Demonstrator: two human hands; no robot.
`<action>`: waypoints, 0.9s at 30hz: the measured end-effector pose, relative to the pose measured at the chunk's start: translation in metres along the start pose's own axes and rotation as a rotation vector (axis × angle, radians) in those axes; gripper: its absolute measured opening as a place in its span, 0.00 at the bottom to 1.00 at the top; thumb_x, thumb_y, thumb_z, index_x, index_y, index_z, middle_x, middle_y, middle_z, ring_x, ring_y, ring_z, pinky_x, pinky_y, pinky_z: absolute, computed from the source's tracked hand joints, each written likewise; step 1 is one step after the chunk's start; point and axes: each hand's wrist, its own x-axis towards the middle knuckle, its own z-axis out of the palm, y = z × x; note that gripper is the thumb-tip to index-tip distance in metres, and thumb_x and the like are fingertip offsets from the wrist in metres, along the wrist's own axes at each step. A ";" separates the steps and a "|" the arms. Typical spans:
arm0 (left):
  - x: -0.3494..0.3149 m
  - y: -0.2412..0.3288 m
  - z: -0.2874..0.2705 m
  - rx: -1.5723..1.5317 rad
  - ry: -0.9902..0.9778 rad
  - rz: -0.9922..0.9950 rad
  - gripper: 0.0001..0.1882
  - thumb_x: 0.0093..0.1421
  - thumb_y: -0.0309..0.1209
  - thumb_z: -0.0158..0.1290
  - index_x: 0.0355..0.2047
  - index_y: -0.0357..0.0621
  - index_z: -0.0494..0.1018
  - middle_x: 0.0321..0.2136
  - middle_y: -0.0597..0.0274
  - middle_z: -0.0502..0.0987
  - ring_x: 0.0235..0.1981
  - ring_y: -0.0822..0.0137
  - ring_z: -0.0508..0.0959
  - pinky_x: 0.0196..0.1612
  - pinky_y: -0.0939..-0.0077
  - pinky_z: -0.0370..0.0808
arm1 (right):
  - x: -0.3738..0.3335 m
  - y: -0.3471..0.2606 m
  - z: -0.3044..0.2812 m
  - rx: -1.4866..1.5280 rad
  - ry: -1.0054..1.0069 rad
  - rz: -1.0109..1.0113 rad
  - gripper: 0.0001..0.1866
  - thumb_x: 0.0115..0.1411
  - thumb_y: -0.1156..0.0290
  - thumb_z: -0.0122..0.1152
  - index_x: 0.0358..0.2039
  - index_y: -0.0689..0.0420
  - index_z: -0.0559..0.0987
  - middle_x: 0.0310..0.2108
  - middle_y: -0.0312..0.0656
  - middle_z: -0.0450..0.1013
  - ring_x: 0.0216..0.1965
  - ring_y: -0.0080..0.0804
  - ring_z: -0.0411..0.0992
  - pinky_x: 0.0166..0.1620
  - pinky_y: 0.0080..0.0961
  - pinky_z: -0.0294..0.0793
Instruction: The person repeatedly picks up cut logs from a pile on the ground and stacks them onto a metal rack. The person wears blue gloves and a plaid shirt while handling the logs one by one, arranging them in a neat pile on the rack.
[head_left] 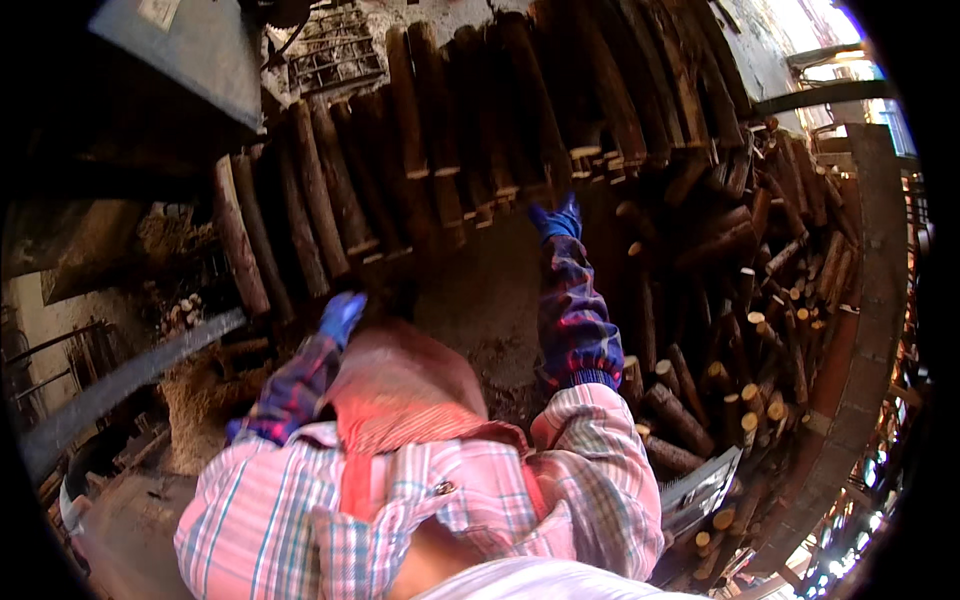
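Closest in, the red apron [405, 385], and just past it the left hand [343, 315], fingers blurred: together or apart, can't tell! Well right of those fingers, a pile [678, 408]. Farther out, the right hand [558, 218], at the log's [533, 95] near end; clamped or not, can't tell! Its long axis runs away from the fingers, far end leaning left.

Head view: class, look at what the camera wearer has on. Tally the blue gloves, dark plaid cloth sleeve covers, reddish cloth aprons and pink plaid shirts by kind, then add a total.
Blue gloves: 2
Dark plaid cloth sleeve covers: 2
Reddish cloth apron: 1
Pink plaid shirt: 1
Total: 6
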 end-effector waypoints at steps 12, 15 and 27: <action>0.059 0.128 0.090 0.297 -0.315 0.092 0.09 0.56 0.42 0.54 0.30 0.54 0.72 0.24 0.73 0.71 0.23 0.76 0.69 0.24 0.79 0.64 | -0.054 0.020 0.005 1.152 -0.996 0.092 0.16 0.57 0.69 0.61 0.46 0.57 0.76 0.41 0.37 0.75 0.44 0.24 0.72 0.43 0.29 0.75; 0.059 0.148 0.196 -0.014 -0.481 -0.103 0.24 0.53 0.51 0.56 0.46 0.52 0.71 0.40 0.63 0.74 0.40 0.68 0.73 0.43 0.67 0.70 | -0.187 0.011 -0.019 1.145 -0.921 0.153 0.25 0.45 0.51 0.71 0.39 0.53 0.77 0.31 0.33 0.74 0.34 0.20 0.70 0.34 0.21 0.71; -0.193 -0.057 0.455 0.389 -1.120 -0.315 0.31 0.52 0.53 0.56 0.42 0.35 0.71 0.33 0.57 0.76 0.34 0.62 0.76 0.40 0.69 0.75 | -0.428 0.145 -0.115 1.818 0.179 0.246 0.30 0.52 0.60 0.66 0.53 0.56 0.67 0.36 0.33 0.69 0.36 0.24 0.67 0.41 0.22 0.69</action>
